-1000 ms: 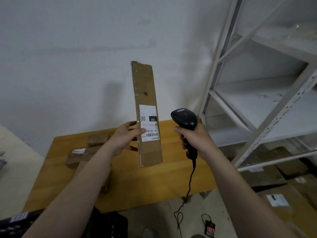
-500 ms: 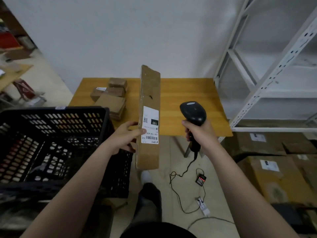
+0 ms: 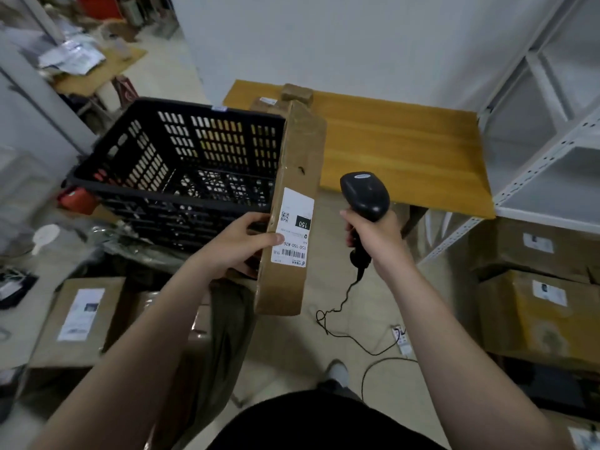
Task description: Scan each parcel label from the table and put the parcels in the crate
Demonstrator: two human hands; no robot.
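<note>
My left hand (image 3: 242,243) grips a long flat cardboard parcel (image 3: 293,177) on end, its thumb on the white label (image 3: 293,231) that faces me. Just right of it my right hand (image 3: 376,237) holds a black corded scanner (image 3: 365,194) upright, head level with the label. An empty black latticed crate (image 3: 181,167) stands left of the parcel, its near right corner behind my left hand. The wooden table (image 3: 399,147) lies beyond, with a few small parcels (image 3: 297,92) at its far left, partly hidden by the held parcel.
White metal shelving (image 3: 552,131) rises on the right. Large labelled cartons (image 3: 545,313) sit on the floor at right and another carton (image 3: 78,316) at lower left. The scanner cable (image 3: 341,323) trails across the floor. A cluttered table (image 3: 84,66) stands far left.
My view has swung left and down, bringing the crate beside the parcel. Both hands kept their grips; the parcel now sits next to the crate's right side.
</note>
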